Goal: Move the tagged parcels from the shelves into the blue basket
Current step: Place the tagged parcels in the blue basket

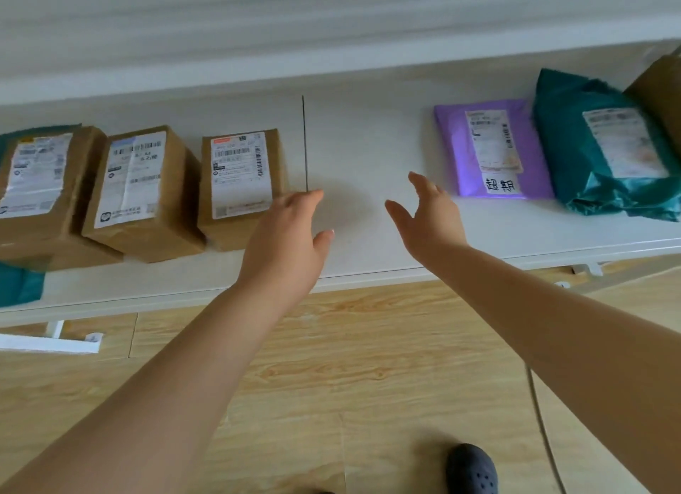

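— Reaching over the shelf [368, 140], both hands were out in front, weren't they?

— Yes. The left hand [291, 232] had straight, relaxed fingers and held nothing. Its fingertips lay at the near right corner of a brown box [239, 184]; whether they touched it I could not tell.

— And the right hand [427, 213]?

— Spread open too, thumb apart from the fingers, nothing in it. It hung above bare shelf, palm turned toward the left hand.

— Where was the tagged parcel?

— The purple bag [493, 151] lay flat just to the right of the right hand, slightly beyond its fingertips, not touching them. A white tag [501, 186] with handwritten characters sat on its near edge, below the shipping label.

— What else lay near?

— Beyond the purple bag, further right, a green bag [604, 151] overlapped its edge. Left of the left hand, past the brown box, stood a second box [140, 191] and a third box [40, 195], side by side, labels up. None of those showed a handwritten tag.

— Below the hands?

— Wooden floor [331, 364], and a dark shoe [471, 469] near the right forearm.
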